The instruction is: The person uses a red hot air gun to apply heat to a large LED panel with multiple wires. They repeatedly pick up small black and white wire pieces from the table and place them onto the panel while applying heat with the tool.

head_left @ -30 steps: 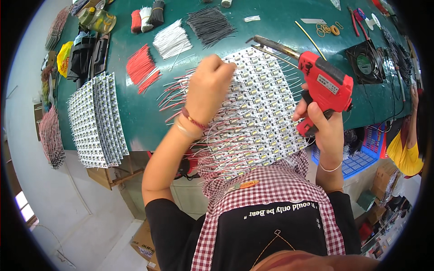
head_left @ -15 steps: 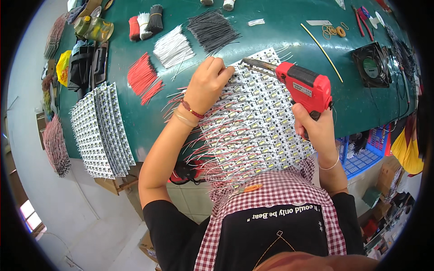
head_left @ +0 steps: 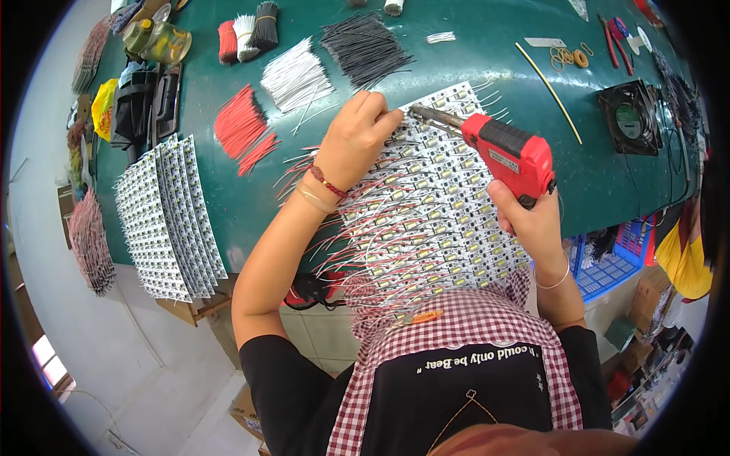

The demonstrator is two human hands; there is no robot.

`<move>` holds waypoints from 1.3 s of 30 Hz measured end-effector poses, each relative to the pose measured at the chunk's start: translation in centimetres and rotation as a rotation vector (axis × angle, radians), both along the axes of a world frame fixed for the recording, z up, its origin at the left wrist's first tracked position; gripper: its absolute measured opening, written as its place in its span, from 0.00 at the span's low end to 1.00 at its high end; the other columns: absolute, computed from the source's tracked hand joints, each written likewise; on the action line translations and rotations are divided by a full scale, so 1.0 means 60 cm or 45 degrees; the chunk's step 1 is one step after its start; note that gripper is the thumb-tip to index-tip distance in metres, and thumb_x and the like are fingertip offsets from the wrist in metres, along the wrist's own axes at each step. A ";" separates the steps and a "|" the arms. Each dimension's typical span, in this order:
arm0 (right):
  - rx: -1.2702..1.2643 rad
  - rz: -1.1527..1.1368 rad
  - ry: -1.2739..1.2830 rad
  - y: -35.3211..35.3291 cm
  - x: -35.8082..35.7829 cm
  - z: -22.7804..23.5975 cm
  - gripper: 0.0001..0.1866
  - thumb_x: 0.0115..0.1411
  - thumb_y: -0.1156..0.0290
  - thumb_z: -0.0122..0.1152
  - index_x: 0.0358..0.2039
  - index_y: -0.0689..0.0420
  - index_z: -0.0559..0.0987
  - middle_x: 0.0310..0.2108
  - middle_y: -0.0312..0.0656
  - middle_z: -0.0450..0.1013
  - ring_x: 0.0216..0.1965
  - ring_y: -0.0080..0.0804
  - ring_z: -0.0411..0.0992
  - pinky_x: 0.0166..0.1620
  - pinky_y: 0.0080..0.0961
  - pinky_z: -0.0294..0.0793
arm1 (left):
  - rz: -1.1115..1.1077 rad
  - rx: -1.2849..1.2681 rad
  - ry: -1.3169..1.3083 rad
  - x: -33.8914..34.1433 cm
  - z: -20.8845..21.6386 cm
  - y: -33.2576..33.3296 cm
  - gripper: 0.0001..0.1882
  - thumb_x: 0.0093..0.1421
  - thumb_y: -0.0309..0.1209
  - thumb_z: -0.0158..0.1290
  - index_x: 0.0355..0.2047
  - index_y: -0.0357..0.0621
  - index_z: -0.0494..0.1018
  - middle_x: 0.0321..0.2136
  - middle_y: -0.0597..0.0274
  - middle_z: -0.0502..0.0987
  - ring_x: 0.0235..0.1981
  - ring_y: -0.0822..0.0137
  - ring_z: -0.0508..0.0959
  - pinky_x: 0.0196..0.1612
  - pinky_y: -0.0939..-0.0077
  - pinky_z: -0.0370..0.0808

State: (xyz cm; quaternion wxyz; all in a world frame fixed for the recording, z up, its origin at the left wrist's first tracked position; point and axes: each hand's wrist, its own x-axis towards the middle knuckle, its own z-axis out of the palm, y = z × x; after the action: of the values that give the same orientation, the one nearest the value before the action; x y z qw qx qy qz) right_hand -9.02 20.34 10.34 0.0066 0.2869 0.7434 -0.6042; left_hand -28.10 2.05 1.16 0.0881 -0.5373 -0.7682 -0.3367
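Observation:
My right hand [head_left: 534, 228] is wrapped round the handle of a red and black soldering gun [head_left: 511, 152]. Its dark tip points left, near the far left part of a white circuit board panel [head_left: 475, 220] dotted with rows of small yellowish LEDs. Beside that tip, my left hand [head_left: 356, 135] pinches its thumb and forefinger together at the panel's edge; what is between them is too small to make out. Many thin red, white and black wires [head_left: 372, 235] stick out leftward from the panel. Its near end reaches the checked apron [head_left: 471, 323].
Loose red wires [head_left: 242, 125], white wires [head_left: 295, 76] and black wires [head_left: 365, 49] lie beyond my left hand. More panels [head_left: 163, 220] are stacked at the left. On the right are a fan [head_left: 630, 118], a yellow stick [head_left: 549, 91] and a blue basket [head_left: 616, 262].
My left hand has shifted slightly right, its fingers still pinched. The soldering gun has dipped a little nearer and left, its tip staying close to the left fingertips.

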 end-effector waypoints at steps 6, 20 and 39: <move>-0.051 -0.061 -0.013 -0.007 -0.004 0.003 0.10 0.56 0.68 0.67 0.32 0.61 0.77 0.16 0.29 0.68 0.15 0.13 0.64 0.18 0.16 0.61 | -0.004 -0.020 -0.012 -0.003 -0.003 0.001 0.14 0.43 0.16 0.51 0.32 0.40 0.75 0.26 0.59 0.66 0.30 0.60 0.70 0.32 0.69 0.70; -0.165 -0.196 0.041 -0.012 0.014 0.024 0.11 0.56 0.72 0.66 0.36 0.63 0.76 0.20 0.34 0.71 0.15 0.16 0.67 0.19 0.15 0.66 | 0.028 -0.035 0.144 0.003 0.011 0.001 0.14 0.42 0.17 0.53 0.33 0.40 0.75 0.27 0.60 0.67 0.31 0.61 0.70 0.33 0.70 0.70; -0.242 -0.169 0.018 -0.012 0.046 0.009 0.12 0.56 0.71 0.67 0.36 0.63 0.75 0.20 0.32 0.70 0.15 0.15 0.65 0.19 0.15 0.65 | -0.048 -0.103 0.069 0.034 0.009 -0.003 0.14 0.44 0.19 0.53 0.35 0.39 0.75 0.27 0.60 0.67 0.31 0.61 0.69 0.35 0.70 0.70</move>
State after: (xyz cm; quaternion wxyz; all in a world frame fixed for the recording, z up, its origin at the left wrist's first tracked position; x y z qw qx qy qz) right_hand -6.29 19.60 10.89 -0.0114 0.3292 0.6622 -0.6730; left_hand -26.03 1.88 1.73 0.0805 -0.5636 -0.7684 -0.2922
